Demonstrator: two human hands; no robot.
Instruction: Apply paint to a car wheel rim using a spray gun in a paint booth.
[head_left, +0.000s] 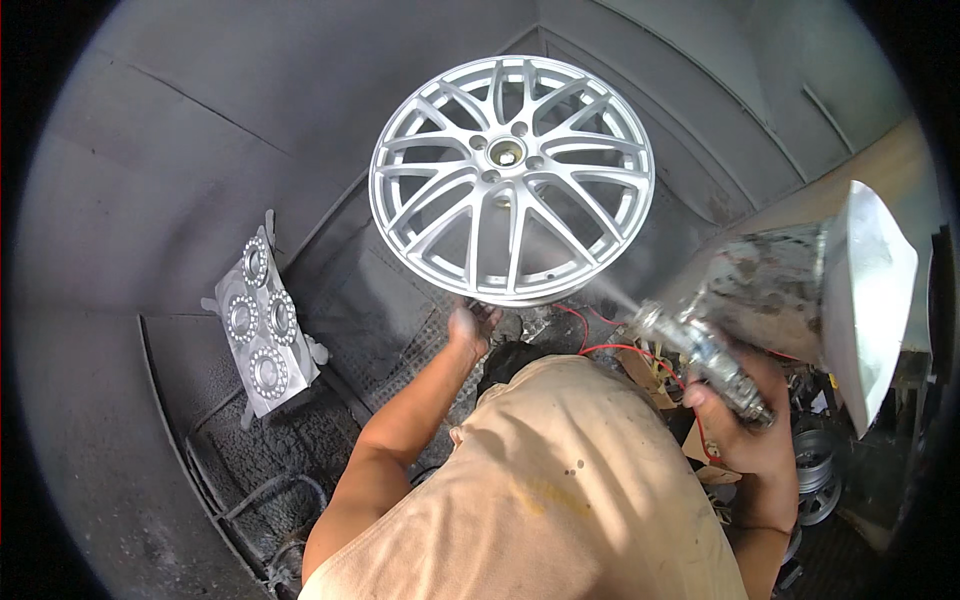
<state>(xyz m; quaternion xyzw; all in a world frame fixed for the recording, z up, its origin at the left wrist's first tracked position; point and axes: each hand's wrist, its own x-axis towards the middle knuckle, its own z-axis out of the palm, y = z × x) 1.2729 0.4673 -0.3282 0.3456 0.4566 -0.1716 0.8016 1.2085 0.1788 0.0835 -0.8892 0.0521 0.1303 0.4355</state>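
A silver multi-spoke car wheel (484,228) is raised in front of me, its face turned up toward me. My left hand (472,326) is at the near lower edge of the wheel; its fingertips are hidden behind the rim, so I cannot see whether they grip it. In my right hand (745,420) is a metal spray gun (700,352), its nozzle pointing up and left toward the wheel. Pale spray mist leaves the nozzle and reaches the lower right of the rim. What supports the wheel is mostly hidden.
Left of the wheel, a silver-coated panel (277,338) bears several round ring-shaped parts. A wide metal duct with a flared silver mouth (872,310) stands at the right. Red hose (640,352) runs behind the gun. Other wheels (815,470) lie lower right. Grey walls (200,130) surround the space.
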